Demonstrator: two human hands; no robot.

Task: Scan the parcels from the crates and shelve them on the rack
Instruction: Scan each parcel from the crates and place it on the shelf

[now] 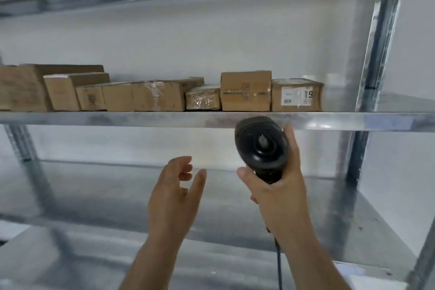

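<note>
A metal rack carries a row of cardboard parcels along its shelf's front edge. Below that edge, the right hand grips a black scanner upright; the left hand hovers beside it, fingers relaxed, holding nothing.

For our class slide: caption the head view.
Right hand holds scanner below shelved parcels; left hand open.

Galvanized metal rack, row of cardboard parcels side by side on its shelf.
</note>
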